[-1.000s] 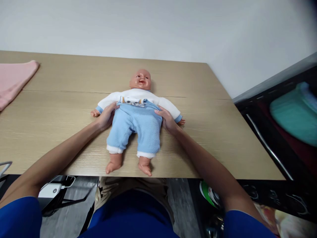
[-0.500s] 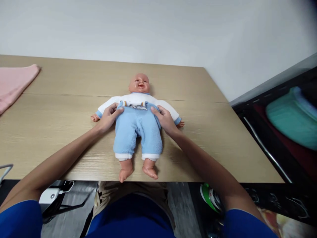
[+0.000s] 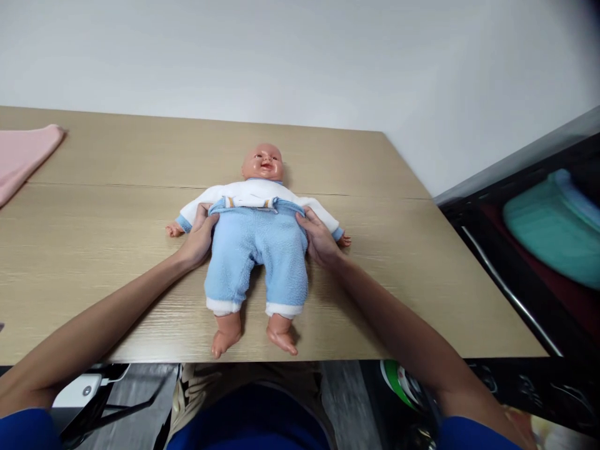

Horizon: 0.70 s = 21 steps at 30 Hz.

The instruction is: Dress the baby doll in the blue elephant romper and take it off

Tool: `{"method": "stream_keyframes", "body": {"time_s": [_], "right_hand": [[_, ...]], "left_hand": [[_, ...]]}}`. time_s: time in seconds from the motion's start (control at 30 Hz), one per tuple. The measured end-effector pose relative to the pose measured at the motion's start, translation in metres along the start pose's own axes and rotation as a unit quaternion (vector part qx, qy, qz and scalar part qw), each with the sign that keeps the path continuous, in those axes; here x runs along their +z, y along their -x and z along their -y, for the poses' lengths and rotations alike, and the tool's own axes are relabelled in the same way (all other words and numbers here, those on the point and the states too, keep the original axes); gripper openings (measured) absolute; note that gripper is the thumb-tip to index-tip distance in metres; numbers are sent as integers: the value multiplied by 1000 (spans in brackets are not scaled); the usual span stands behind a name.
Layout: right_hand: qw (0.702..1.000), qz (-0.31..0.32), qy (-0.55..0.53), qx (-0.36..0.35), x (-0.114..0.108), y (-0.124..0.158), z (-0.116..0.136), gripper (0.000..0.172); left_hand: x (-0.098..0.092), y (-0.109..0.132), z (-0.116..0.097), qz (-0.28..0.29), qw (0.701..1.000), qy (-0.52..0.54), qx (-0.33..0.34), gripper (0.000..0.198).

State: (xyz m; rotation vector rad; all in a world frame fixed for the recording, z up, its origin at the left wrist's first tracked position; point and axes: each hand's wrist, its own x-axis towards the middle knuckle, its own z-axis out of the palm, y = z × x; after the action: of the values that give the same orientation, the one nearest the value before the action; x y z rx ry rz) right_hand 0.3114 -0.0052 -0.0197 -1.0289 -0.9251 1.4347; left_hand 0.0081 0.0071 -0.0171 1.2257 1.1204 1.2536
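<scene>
A baby doll (image 3: 263, 164) lies on its back on the wooden table, head away from me and bare feet near the front edge. It wears a white top (image 3: 248, 189) with blue cuffs and fluffy light-blue pants (image 3: 257, 240) with white hems. My left hand (image 3: 200, 234) grips the waistband at the left side, thumb on the outside. At the opposite side my right hand (image 3: 319, 236) pinches the waistband too. Some fingers of both hands are hidden behind the cloth. The front of the waistband is folded over and partly covers the top's lower edge.
A pink cloth (image 3: 28, 156) lies at the table's left end. The wooden table (image 3: 403, 275) meets a pale wall at the back. On the right, a dark rack (image 3: 506, 294) holds a teal basin (image 3: 553, 228). A white and green round object (image 3: 398, 382) sits below the table edge.
Both hands have moved apart and slightly toward me, pulling the waistband wider and lower. The printed patch on the top is now mostly covered. The view has shifted a little.
</scene>
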Motion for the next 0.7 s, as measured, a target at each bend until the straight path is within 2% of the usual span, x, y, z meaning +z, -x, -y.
{"method": "stream_keyframes", "body": {"time_s": [0.1,0.2,0.33,0.4,0.47,0.53,0.63,0.7], "right_hand": [[999,12,30,-19,-5,-5,1,47],[990,60,119,-36,-22,-5,8,30],[930,107,336,-99,-46,-1,20,14],[917,115,364,-113,-47,3,21,13],[943,117,299,-89,-40,7,17,20],[979,88,176,-48,-27,11,9,32],[1000,16,16,-8,-8,16,-2,42],[1000,-9,-21,-3,0,18,-5,47]], "left_hand": [[-2,-5,-1,37,999,18,9,44],[-10,-4,-7,80,993,-78,30,42],[-24,0,-16,121,943,-282,128,33],[-28,1,-19,137,928,-324,126,33],[-29,2,-19,149,938,-299,92,40],[-25,4,-19,153,960,-227,53,44],[-13,10,-20,95,994,-55,-15,37],[-3,16,-20,48,994,65,-70,34]]}}
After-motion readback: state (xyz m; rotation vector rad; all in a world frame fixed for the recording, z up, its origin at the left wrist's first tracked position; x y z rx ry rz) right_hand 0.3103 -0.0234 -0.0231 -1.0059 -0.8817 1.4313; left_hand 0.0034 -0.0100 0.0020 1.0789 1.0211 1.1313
